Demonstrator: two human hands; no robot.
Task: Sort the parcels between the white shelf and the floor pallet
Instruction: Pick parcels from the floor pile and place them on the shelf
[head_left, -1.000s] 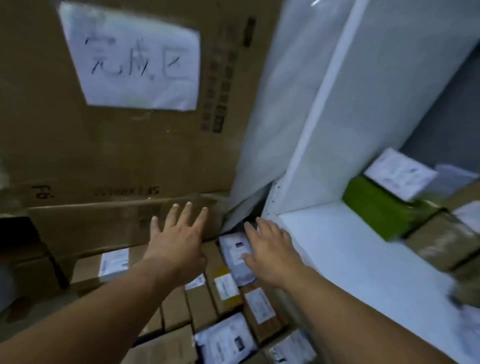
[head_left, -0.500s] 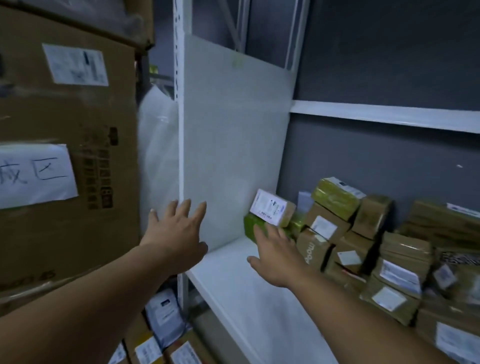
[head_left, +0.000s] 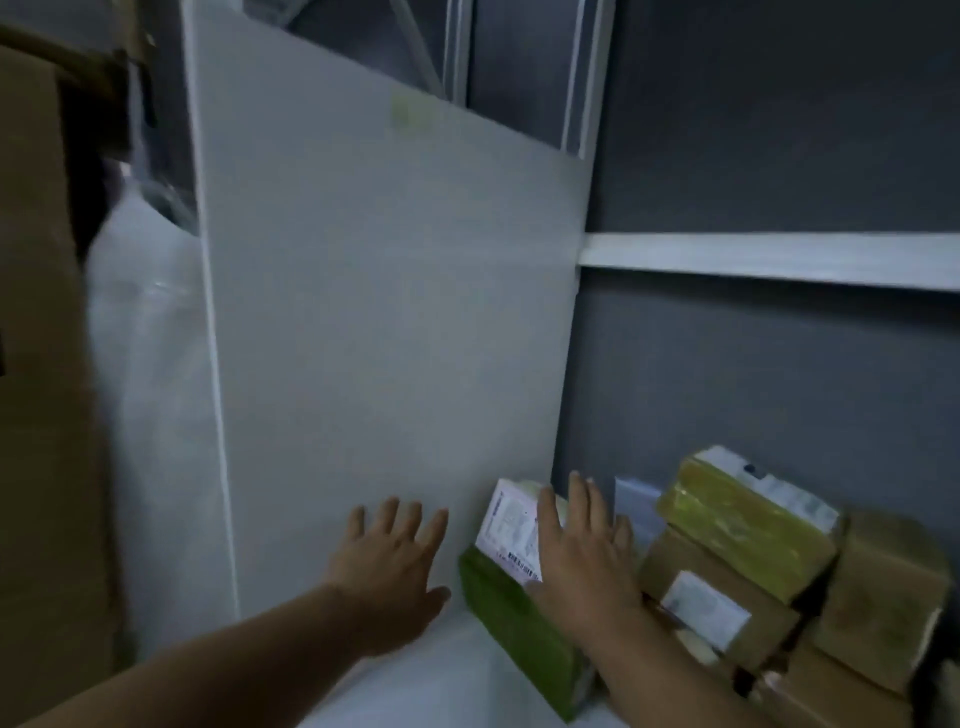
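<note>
Cardboard fills the 9 o'clock edge of the view: a big brown box (head_left: 31, 364). At its 3 o'clock side hangs some clear plastic wrap (head_left: 145, 364). Next comes the white shelf (head_left: 524, 699), with its tall side panel (head_left: 389, 312) in the middle of the view and its flat bottom down near 6 o'clock.

The left hand (head_left: 389, 571) floats in front of the side panel, low down. Its fingers are straight and spread, and it holds nothing. At 3 o'clock from it, just beside it, a green parcel (head_left: 514, 618) lies tilted on the white shelf. A labelled parcel (head_left: 511, 530) sits on the green one's 12 o'clock end.

The right hand (head_left: 582, 556) lies flat over the labelled parcel. Its fingers are straight, not curled round anything. It seems to touch the parcel, but the picture is blurry there.

At 3 o'clock from that hand is a pile of brown parcels (head_left: 717, 597), with a yellow parcel (head_left: 743, 525) on top. A white beam (head_left: 779, 257) runs across the grey wall (head_left: 779, 130) at 2 o'clock of the view.
</note>
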